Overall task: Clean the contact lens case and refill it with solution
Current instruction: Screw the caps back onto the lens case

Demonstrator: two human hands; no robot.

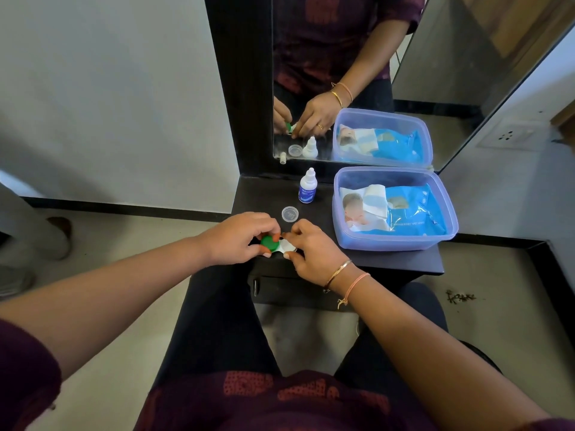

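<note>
Okay, I see the left hand (239,236) pinching the green cap (269,243), right hand (314,248) curled round the white lens case (287,246) at the front edge of the shelf (261,197); the lilac tub (389,245) holds a wipes pack (407,213).

A translucent lilac tub (389,242) is set at the right of a dark shelf (404,262), and a blue pack of baby wipes (413,213) is laid inside it. A dark-framed mirror (451,57) is mounted behind the shelf, and the tub is reflected in it. A white wall socket (505,136) is seen at the right, and dark scraps (459,296) are scattered on the floor (497,331).
</note>
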